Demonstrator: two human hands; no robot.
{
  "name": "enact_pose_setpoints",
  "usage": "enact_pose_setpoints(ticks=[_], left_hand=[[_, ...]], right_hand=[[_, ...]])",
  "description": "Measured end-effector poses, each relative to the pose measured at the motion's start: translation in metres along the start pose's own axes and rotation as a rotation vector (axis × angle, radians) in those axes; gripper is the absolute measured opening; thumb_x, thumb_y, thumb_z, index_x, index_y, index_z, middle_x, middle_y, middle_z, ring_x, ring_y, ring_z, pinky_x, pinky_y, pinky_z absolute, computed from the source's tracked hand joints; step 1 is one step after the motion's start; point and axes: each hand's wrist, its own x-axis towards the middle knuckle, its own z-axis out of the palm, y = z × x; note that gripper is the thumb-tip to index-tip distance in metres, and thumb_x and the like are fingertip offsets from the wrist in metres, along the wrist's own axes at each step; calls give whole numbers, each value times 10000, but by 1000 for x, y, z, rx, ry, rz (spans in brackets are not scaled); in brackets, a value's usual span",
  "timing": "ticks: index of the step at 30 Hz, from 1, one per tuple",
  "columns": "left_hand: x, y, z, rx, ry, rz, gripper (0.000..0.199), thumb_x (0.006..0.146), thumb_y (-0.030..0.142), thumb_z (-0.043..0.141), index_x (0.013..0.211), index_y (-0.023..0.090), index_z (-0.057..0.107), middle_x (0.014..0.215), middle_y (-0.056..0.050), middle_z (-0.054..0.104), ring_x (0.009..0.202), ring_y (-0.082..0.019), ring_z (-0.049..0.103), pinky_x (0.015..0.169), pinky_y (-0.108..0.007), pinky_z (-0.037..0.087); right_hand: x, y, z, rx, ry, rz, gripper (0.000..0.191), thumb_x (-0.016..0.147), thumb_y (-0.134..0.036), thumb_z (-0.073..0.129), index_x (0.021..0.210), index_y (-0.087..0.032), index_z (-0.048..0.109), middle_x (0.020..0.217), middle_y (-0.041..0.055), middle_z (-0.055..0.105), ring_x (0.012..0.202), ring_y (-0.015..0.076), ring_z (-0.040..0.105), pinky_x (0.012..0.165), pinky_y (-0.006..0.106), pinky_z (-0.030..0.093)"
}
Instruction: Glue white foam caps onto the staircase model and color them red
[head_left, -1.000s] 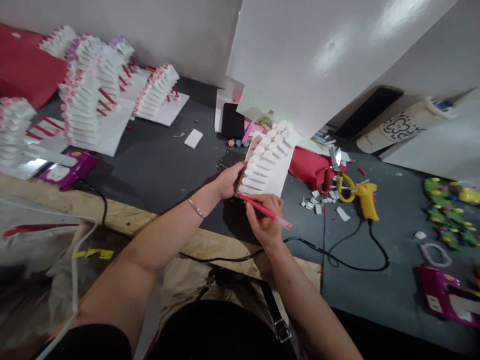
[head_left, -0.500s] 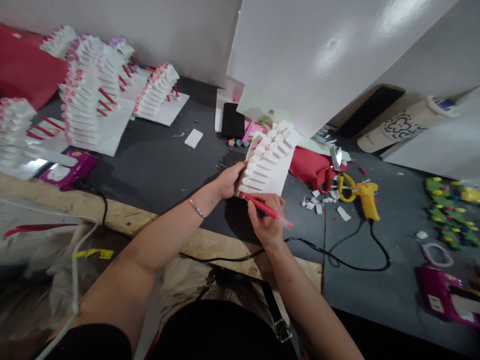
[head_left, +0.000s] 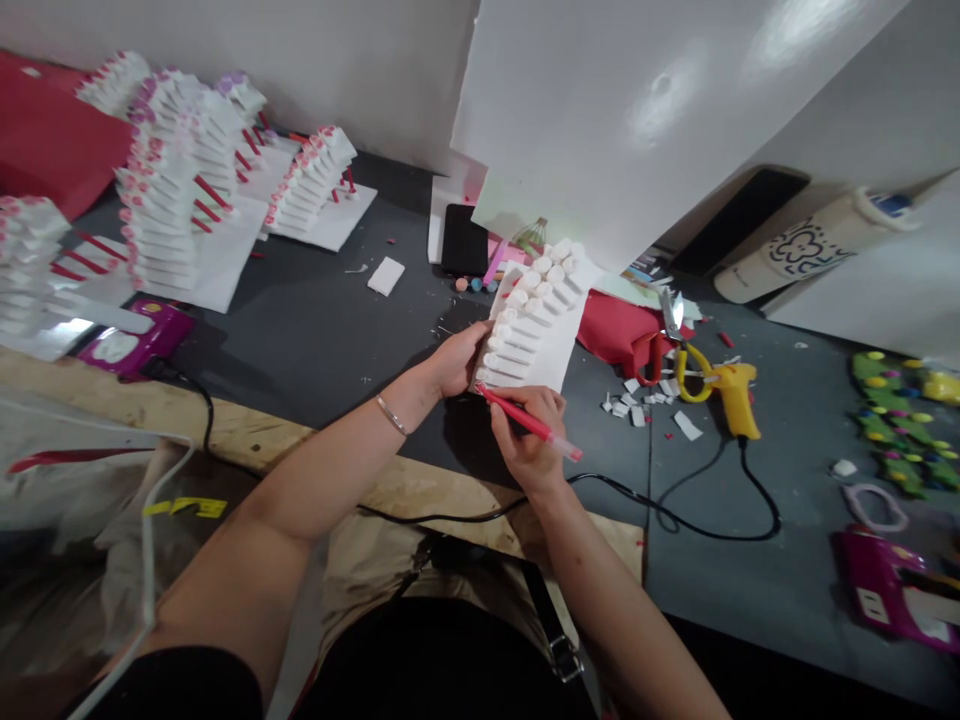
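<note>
A white paper model [head_left: 536, 315], with stepped rows of rolled white ends on a flat white base, tilts up from the dark table. My left hand [head_left: 459, 362] grips its left edge, the thumb and fingers closed around the side. My right hand [head_left: 531, 440] is closed in a writing hold on a red pen [head_left: 532, 422]. The pen's tip touches, or almost touches, the lowest white end at the model's near corner. Some red marking shows there. My left fingertips are hidden behind the model.
Similar finished-looking models [head_left: 161, 210] with pink ends stand at the left. To the right lie scissors [head_left: 686, 372], a yellow glue gun [head_left: 735, 398], white paper scraps [head_left: 626, 405] and red paper [head_left: 607, 325]. A black cable [head_left: 450, 519] runs along the front edge. A tumbler [head_left: 806, 250] leans behind.
The red pen and my right hand have shifted very slightly to the left at the model's lowest end. My left hand holds the model as before.
</note>
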Motion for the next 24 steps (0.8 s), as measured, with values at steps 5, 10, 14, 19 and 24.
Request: enact_pose_setpoints(ticks=[5, 10, 14, 19, 24], left_hand=[[-1, 2, 1, 4, 44, -12, 382, 1039, 233, 363, 974, 110, 719, 749, -81, 783, 698, -197, 755, 852, -324, 594], [2, 1, -2, -16, 32, 5, 350, 1018, 237, 399, 910, 129, 714, 652, -50, 746, 620, -195, 726, 825, -331, 596], [2, 1, -3, 6, 64, 18, 340, 1001, 231, 417, 872, 134, 716, 684, -58, 761, 683, -205, 750, 861, -341, 595], [2, 1, -5, -29, 56, 20, 293, 981, 246, 470, 888, 136, 726, 794, -80, 798, 731, -208, 768, 902, -342, 593], [2, 2, -5, -16, 37, 13, 346, 1004, 259, 432, 876, 122, 722, 819, -98, 802, 758, -212, 776, 931, -354, 587]], right_hand=[[0, 0, 0, 17, -3, 12, 60, 959, -251, 621, 963, -256, 680, 864, -3, 775, 808, 200, 672, 879, 416, 392], [-2, 0, -4, 28, -16, 32, 71, 960, -269, 611, 951, -256, 680, 860, -6, 779, 805, 199, 682, 878, 419, 395], [-3, -1, -7, 46, -3, 82, 97, 961, -292, 605, 928, -249, 687, 843, 0, 771, 795, 203, 685, 884, 427, 399], [-1, 1, -6, 45, 32, 91, 84, 960, -279, 617, 952, -249, 695, 848, -4, 770, 798, 200, 689, 874, 420, 400], [-2, 2, -5, 47, 31, 84, 88, 964, -277, 608, 948, -244, 688, 852, -4, 770, 802, 197, 683, 873, 415, 396]])
